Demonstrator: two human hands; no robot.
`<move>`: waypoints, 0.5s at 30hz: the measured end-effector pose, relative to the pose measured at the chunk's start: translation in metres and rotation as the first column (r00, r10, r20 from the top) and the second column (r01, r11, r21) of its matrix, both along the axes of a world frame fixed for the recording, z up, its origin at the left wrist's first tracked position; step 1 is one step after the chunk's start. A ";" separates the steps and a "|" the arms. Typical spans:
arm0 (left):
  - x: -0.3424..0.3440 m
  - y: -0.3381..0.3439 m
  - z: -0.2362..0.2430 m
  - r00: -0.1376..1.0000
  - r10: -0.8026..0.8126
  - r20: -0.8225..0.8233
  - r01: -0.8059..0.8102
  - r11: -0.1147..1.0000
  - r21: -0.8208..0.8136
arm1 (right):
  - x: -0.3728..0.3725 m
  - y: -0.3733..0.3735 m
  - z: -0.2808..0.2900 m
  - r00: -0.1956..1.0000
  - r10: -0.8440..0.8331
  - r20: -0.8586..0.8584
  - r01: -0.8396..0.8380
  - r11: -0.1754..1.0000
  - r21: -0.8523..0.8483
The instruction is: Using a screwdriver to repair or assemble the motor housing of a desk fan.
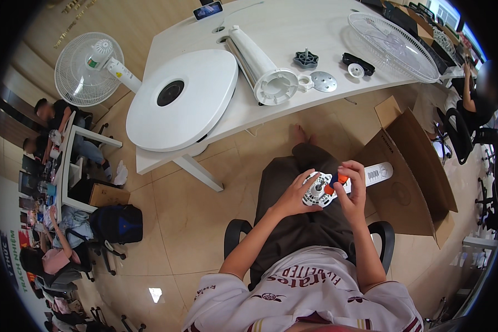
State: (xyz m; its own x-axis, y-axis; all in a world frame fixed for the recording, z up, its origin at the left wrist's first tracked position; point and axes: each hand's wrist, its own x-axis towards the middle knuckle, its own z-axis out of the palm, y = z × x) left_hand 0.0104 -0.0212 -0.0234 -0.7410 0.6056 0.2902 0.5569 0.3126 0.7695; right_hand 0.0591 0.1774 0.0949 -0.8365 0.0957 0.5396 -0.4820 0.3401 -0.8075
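1. White fan motor unit (317,190) is sitting over the person's lap, ribbed round face showing; can't tell whether the thighs are bearing its weight.
2. Left hand (290,199) is holding the unit's left side, fingers curling round the rim.
3. Right hand (353,191) is pinching an orange-and-blue piece (343,179) at the unit's right side, narrow grip. Looking like a tool handle, but too small to be sure.
4. White slotted neck panel (379,173) is extending right, past the right hand; seemingly joining the unit, joint hidden by the fingers.
5. Handling, my read: motor end is likely carrying most of the weight, neck lighter, so the unit is probably wanting to tip toward the left hand.
6. Shell is looking like stiff, smooth plastic, maybe slippery; thin ribs are probably the fragile bit.
7. Best hold: palm under the motor rim, second support on the neck, fingertips staying off the ribs. Lifting by the panel alone would be loading that joint.
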 end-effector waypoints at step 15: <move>-0.001 0.000 -0.002 1.000 -0.003 -0.008 0.003 1.000 0.002 | 0.000 0.004 -0.010 1.000 -0.024 0.019 0.024 1.000 0.017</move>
State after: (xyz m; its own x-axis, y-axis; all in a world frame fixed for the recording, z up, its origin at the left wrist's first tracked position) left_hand 0.0093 -0.0213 -0.0253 -0.7366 0.6074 0.2975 0.5641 0.3091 0.7656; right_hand 0.0586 0.1818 0.0847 -0.8442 0.1072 0.5253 -0.4581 0.3645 -0.8107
